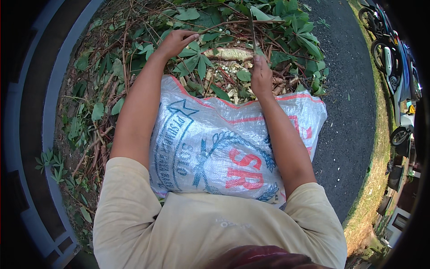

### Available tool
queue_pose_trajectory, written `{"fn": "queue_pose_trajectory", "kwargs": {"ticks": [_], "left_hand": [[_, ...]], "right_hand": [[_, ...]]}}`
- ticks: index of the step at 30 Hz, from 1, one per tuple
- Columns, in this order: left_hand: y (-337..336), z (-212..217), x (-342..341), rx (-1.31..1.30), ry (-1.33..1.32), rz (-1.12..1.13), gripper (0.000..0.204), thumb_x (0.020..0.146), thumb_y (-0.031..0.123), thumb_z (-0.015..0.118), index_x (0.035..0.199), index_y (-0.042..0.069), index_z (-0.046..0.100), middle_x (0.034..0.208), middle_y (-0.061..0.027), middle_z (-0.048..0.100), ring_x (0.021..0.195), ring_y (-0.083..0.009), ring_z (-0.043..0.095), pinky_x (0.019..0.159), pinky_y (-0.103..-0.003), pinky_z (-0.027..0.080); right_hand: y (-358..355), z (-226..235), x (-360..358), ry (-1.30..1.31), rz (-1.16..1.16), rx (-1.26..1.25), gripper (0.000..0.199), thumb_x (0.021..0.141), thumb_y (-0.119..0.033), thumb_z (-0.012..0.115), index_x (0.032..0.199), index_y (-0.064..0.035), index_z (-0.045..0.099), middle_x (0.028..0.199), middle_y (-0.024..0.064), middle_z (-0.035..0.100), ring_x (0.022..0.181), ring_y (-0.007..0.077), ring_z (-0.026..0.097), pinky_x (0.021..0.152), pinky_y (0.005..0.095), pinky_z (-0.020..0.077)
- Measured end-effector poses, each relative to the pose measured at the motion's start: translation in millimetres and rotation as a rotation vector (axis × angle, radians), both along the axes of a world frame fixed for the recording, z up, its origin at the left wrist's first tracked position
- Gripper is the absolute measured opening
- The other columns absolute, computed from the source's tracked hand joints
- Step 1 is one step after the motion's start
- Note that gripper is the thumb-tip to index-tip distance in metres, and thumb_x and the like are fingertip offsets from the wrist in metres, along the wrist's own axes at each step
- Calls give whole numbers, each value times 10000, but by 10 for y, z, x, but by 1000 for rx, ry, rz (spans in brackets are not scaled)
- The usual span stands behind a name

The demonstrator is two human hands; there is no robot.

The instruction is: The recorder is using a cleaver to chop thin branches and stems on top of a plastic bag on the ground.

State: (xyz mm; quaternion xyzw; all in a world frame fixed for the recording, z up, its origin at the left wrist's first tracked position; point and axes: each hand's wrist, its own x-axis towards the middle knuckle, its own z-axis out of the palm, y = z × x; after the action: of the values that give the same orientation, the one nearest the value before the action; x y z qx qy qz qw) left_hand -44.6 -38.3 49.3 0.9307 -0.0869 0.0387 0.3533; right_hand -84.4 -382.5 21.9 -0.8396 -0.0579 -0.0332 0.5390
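Observation:
My left hand point(176, 43) is closed around one end of a thin brown leafy branch point(224, 24), which stretches to the right above the pile. My right hand point(261, 75) grips a long-bladed knife point(253, 33), its blade pointing up and away from me and crossing the branch near its right part. Between the hands lies a short, thick piece of wood point(230, 54) with a pale, chopped surface. Pale chips and cut bits point(230, 80) are scattered just below it. A white woven sack point(201, 134) with red and blue print covers my lap.
Green leaves and cut stems point(112, 85) heap up ahead and to the left. A dark asphalt strip point(349, 103) runs along the right, with a grassy verge point(375, 157) and parked motorcycles point(396, 76) beyond. A pale curb or wall edge point(49, 112) curves along the left.

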Motion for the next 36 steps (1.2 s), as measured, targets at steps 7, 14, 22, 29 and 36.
{"fn": "queue_pose_trajectory", "kwargs": {"ticks": [7,14,22,29,36], "left_hand": [[135,-656,-13,357,383,-250,340,1008,293,617,1232,60,724,1037,-202,747,928,-328,714,843,-428,539],[242,-606,-6,371,449,-260,349,1007,310,632,1240,66,721,1068,-202,743,973,-335,704,863,-428,523],[-86,-184,33,-21,273,-115,379,1037,294,595,1326,64,677,1198,-204,725,1130,-289,685,962,-408,510],[-449,-803,76,229,123,-253,420,1004,90,497,1416,51,573,1241,-238,689,1176,-412,641,1002,-464,506],[-401,-993,64,373,333,-173,371,967,166,592,1330,113,646,1153,-227,710,1131,-398,660,966,-489,515]], "right_hand": [[-105,-650,247,455,112,-167,638,1051,-601,400,949,-7,609,724,197,606,689,354,628,681,456,494],[-99,-296,215,944,-13,544,569,1051,-622,402,1010,-71,539,624,5,429,472,115,391,430,307,315],[-25,-19,145,347,-42,460,483,1099,-496,412,948,-65,570,609,-16,447,482,84,416,441,276,320],[45,-213,128,205,57,201,524,1087,-499,420,935,-40,622,609,17,481,501,113,472,488,322,382],[-12,-634,252,602,129,75,646,1033,-646,430,958,-31,615,627,34,487,486,167,455,459,351,378]]}}
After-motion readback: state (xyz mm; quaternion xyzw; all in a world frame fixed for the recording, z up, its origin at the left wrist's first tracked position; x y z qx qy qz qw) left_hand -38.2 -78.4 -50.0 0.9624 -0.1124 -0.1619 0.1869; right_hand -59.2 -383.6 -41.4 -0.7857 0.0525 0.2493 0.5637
